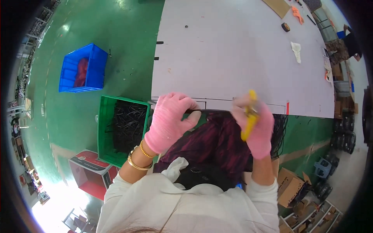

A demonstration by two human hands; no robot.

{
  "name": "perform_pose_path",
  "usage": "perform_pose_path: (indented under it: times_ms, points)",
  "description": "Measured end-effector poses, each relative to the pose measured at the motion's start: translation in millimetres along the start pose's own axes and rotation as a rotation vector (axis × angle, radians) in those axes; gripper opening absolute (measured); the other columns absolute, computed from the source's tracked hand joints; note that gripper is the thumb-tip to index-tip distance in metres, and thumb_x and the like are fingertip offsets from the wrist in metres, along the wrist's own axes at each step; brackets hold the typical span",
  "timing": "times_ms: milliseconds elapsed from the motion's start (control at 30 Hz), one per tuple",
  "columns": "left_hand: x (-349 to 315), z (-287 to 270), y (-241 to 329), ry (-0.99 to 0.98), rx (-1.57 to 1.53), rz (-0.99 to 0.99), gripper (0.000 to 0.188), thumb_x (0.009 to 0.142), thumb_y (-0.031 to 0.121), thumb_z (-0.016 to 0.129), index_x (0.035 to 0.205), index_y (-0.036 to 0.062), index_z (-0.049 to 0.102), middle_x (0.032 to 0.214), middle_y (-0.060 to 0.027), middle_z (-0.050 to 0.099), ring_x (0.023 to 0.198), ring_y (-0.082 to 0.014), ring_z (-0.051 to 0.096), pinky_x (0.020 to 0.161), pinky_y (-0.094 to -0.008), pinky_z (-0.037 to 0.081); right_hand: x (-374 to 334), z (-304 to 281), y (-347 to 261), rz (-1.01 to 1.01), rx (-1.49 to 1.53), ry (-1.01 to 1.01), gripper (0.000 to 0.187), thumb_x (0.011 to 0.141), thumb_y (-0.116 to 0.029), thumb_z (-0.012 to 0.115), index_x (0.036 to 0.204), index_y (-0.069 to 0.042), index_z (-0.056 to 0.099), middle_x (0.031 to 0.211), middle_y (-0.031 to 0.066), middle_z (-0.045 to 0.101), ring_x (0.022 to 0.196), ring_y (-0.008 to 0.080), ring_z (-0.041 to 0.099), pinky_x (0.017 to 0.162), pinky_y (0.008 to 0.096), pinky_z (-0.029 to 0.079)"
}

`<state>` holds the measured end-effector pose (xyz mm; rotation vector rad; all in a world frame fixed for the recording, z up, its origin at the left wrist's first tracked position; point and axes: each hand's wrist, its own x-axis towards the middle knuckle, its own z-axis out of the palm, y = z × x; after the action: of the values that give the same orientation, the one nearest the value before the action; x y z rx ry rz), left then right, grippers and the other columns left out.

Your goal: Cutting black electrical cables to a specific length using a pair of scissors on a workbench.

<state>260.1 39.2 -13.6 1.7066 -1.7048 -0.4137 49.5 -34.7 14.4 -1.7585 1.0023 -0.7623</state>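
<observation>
My left hand [173,118], in a pink glove, is closed at the near edge of the table, thumb and fingers pinching a thin black strip [210,111]. The strip runs to the right along the edge, towards my other hand. My right hand [258,126], also pink-gloved and slightly blurred, is wrapped round yellow-handled pliers [250,118]. Their jaws are too blurred to make out. Across my lap lies a dark red and black cloth [210,141]. To the left of my left hand stands a green crate [104,132] filled with short black strips [128,126].
The white table [233,50] reaches away from me; a roll of tape [285,27], a white glove [296,51] and an orange cloth [298,15] lie on its right. A blue crate [97,70] sits on the floor at left. Cardboard boxes [291,186] stand at lower right.
</observation>
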Motion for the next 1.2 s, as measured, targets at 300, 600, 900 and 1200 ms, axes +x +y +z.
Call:
perform_pose_path:
  times_ms: [300, 600, 900, 1200]
  points:
    - [-22, -28, 23, -0.214, -0.506, -0.298, 0.003, 0.08, 0.0, 0.063, 0.082, -0.0011, 0.061, 0.074, -0.0029, 0.052, 0.065, -0.0094, 0.048, 0.06, -0.025, 0.042, -123, 62, 22, 0.454, 0.125, -0.345, 0.035, 0.073, -0.014, 0.077, 0.092, -0.005, 0.05, 0.074, 0.0076, 0.053, 0.064, 0.0213, 0.054, 0.063, 0.0314, 0.047]
    - [-35, -33, 30, -0.255, -0.556, -0.276, 0.003, 0.08, -0.001, 0.062, 0.082, -0.0007, 0.061, 0.077, -0.0035, 0.053, 0.066, -0.0095, 0.048, 0.061, -0.0249, 0.042, -116, 73, 10, 0.332, 0.137, -0.296, 0.035, 0.077, -0.02, 0.075, 0.098, -0.004, 0.051, 0.081, 0.0103, 0.057, 0.07, 0.0275, 0.057, 0.066, 0.0348, 0.048]
    - [-39, -32, 27, -0.227, -0.568, -0.256, 0.003, 0.08, -0.001, 0.063, 0.082, -0.0003, 0.061, 0.076, -0.0023, 0.052, 0.065, -0.0078, 0.048, 0.059, -0.0238, 0.042, -121, 86, 8, 0.476, 0.305, -0.277, 0.028, 0.082, -0.019, 0.072, 0.094, -0.004, 0.052, 0.077, 0.0073, 0.055, 0.067, 0.0209, 0.053, 0.064, 0.0322, 0.047]
    - [-35, -40, 20, -0.349, -0.552, -0.405, 0.022, 0.076, 0.003, 0.068, 0.098, 0.0012, 0.063, 0.079, -0.0015, 0.059, 0.063, -0.0047, 0.047, 0.057, -0.0221, 0.043, -120, 78, -6, 0.328, 0.138, -0.223, 0.025, 0.084, -0.021, 0.07, 0.089, -0.004, 0.053, 0.069, 0.007, 0.056, 0.061, 0.0234, 0.055, 0.06, 0.0321, 0.047]
